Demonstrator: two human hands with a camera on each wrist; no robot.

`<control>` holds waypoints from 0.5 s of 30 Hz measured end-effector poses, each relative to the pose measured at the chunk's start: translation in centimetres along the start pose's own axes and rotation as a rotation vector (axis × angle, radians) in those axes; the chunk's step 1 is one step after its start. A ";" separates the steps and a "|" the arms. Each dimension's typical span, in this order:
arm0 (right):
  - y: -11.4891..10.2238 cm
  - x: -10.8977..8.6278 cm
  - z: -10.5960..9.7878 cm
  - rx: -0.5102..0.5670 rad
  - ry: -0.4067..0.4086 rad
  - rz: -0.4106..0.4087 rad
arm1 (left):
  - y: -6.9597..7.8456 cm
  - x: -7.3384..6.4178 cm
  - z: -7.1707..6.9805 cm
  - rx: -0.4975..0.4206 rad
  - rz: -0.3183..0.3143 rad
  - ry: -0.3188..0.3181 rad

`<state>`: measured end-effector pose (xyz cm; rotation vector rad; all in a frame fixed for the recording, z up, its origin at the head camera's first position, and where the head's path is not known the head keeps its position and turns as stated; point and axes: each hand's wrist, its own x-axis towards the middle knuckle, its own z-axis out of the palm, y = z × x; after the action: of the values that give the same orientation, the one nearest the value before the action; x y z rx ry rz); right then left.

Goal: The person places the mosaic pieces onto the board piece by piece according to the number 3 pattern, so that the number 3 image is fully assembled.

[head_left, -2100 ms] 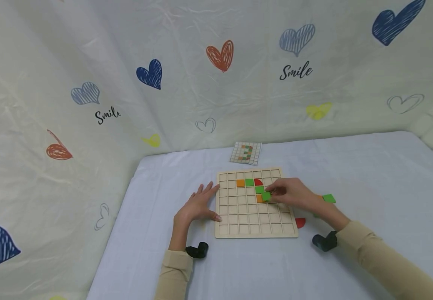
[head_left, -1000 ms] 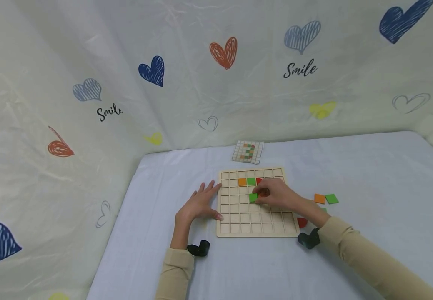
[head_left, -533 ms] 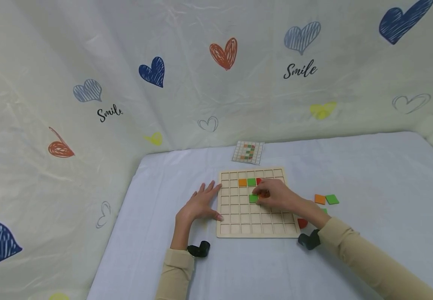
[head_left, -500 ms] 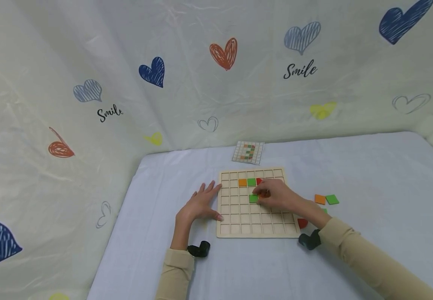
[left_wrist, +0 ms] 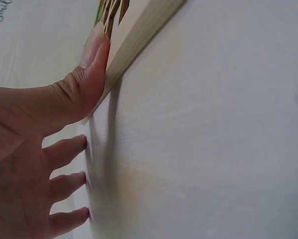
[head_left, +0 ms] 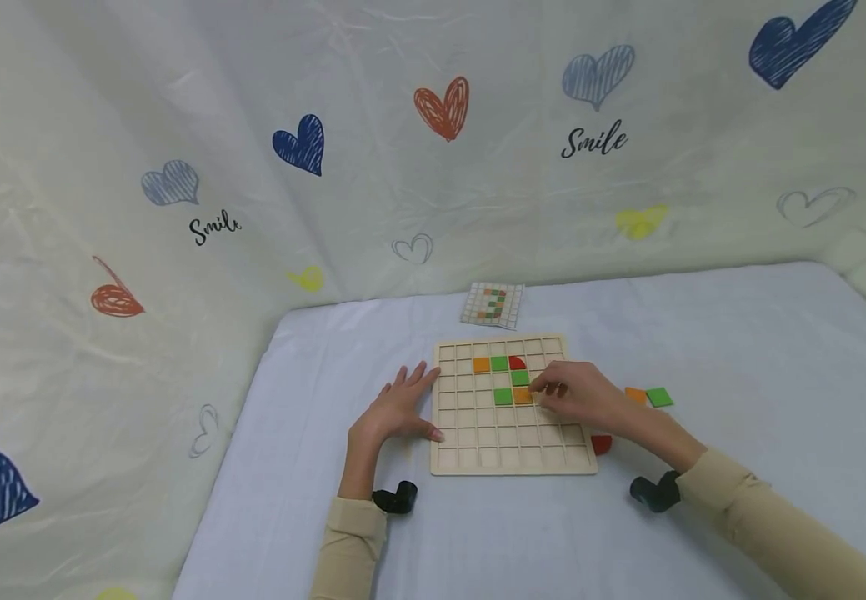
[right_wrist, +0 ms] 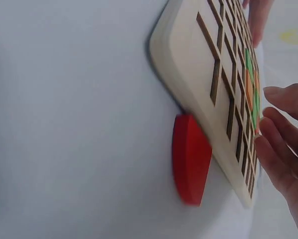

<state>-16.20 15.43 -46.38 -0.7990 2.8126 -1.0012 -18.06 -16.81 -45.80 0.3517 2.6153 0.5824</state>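
Observation:
A wooden grid board (head_left: 470, 435) lies on the cloth-covered table. My left hand (head_left: 395, 408) has its fingers spread along the left edge, with its thumb (left_wrist: 94, 59) on the rim. Set in the board are an orange tile (head_left: 481, 365), a green tile (head_left: 499, 363) and a red quarter-round tile (head_left: 517, 363) in one row. Below the red one sits a second green tile (head_left: 520, 378). Under that are another orange tile (head_left: 523, 396) and a third green tile (head_left: 503, 397). My right hand (head_left: 583, 396) hovers at the lower orange tile's right side, fingers loosely bent, nothing between thumb and fingertips.
Behind the board lies a small printed card (head_left: 493, 306) with a coloured grid pattern. To the right, a loose orange tile (head_left: 635, 395) and a green tile (head_left: 659, 397) lie on the table. A red piece (right_wrist: 189, 159) lies against the board's right edge.
My right hand carried a green tile left into a grid cell, let go of it and drew back to the right, uncovering the orange tile. The left hand stayed put.

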 end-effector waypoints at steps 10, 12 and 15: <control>1.1 -2.8 -1.2 -0.036 0.059 0.028 | -0.1 0.0 0.2 -0.014 -0.004 0.004; 1.5 -3.3 -1.4 -0.050 0.075 0.021 | -0.1 0.0 0.1 -0.012 0.000 0.003; 2.0 -4.2 -1.8 -0.073 0.090 0.024 | -0.1 -0.1 0.0 -0.004 0.004 0.002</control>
<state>-13.85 19.78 -46.66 -0.7430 2.9431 -0.9601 -17.98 -16.93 -45.86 0.3553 2.6157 0.5891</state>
